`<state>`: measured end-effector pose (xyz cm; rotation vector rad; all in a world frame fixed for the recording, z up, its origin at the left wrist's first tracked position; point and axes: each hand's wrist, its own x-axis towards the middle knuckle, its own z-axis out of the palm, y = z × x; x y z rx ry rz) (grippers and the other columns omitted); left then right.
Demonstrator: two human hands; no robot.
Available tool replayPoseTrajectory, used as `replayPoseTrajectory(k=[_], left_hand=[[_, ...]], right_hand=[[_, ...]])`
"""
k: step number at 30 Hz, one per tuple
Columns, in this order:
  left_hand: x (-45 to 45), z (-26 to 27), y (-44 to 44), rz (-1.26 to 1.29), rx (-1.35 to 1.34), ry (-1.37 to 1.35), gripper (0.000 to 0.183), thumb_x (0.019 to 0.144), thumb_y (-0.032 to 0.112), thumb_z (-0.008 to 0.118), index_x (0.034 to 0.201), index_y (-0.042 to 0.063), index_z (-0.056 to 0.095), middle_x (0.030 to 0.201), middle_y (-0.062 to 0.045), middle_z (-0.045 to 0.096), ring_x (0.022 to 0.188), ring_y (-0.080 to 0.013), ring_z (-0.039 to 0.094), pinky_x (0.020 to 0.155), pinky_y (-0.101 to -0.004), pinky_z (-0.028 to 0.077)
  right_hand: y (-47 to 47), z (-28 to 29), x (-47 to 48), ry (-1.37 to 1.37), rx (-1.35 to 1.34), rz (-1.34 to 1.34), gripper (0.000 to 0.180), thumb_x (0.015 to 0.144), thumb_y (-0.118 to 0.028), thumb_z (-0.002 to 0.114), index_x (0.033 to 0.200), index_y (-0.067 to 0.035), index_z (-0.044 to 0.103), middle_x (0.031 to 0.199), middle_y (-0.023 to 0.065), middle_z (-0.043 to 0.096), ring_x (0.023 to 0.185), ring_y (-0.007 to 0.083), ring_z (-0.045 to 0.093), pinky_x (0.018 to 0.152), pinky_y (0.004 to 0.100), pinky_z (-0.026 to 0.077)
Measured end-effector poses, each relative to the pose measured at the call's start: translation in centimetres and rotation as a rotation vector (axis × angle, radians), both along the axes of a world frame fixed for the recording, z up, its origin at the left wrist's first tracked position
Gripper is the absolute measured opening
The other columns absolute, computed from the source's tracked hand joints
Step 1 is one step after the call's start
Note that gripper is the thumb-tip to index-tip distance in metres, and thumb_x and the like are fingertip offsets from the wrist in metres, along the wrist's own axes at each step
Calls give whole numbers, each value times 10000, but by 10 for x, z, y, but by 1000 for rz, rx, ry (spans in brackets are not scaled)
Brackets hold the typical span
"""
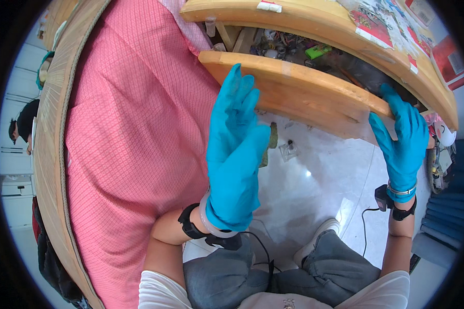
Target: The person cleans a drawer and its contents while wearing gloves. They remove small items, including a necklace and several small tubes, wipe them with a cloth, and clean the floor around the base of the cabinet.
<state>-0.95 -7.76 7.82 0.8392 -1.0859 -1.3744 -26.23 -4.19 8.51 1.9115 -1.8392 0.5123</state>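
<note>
My left hand (236, 154), in a blue rubber glove, is raised in front of the wooden drawer front (313, 89). It holds nothing, and its palm faces right. At the drawer's right end, my right hand (402, 135), in a matching glove, grips the top edge with the thumb outside and the fingers over the inner side. The drawer is pulled partly out of a wooden cabinet (313, 21). Inside lie a bright green object (318, 51) and a jumble of small items (280, 42), many too small to name.
A bed with a pink patterned sheet (135, 135) stands on the left. On the tiled floor (317, 181) lies a small clear plastic packet (289, 150). Folded blue fabric (446, 216) is at the right. Far left, a person in dark clothing (26, 119) is visible.
</note>
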Motion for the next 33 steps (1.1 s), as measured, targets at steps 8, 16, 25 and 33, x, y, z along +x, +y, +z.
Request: replayPoseTrajectory(k=[8, 16, 25, 33], left_hand=[[4, 6, 6, 49, -306, -94, 750, 721, -94, 422, 1436, 21, 227, 1499, -125, 220, 1391, -274, 196, 1119, -385, 141], [16, 24, 16, -24, -330, -105, 790, 676, -143, 380, 1434, 5, 211, 1522, -147, 137, 1408, -283, 145, 1114, -403, 187], [0, 83, 0, 46, -553, -446, 457, 842, 91, 486, 1280, -35, 452, 1303, -190, 468, 1145, -275, 494, 1008, -363, 360], [-40, 74, -92, -517, -471, -1933, 296, 884, 284, 510, 1111, 136, 631, 1034, -102, 648, 872, -272, 634, 792, -315, 501]], right_hand=[[17, 1, 5, -121, -24, 143, 427, 640, -319, 787, 949, -70, 630, 815, 62, 618, 707, 241, 568, 633, 338, 429], [51, 4, 18, -28, 98, 195, 475, 634, -323, 789, 1004, -69, 632, 749, 41, 587, 654, 218, 552, 616, 327, 418], [63, -14, 15, 41, 124, 249, 527, 662, -324, 786, 1063, -34, 605, 777, 46, 569, 662, 199, 540, 627, 329, 437], [62, -17, 20, 158, 90, 209, 483, 734, -401, 715, 1074, -72, 616, 809, 9, 545, 758, 168, 533, 702, 319, 440]])
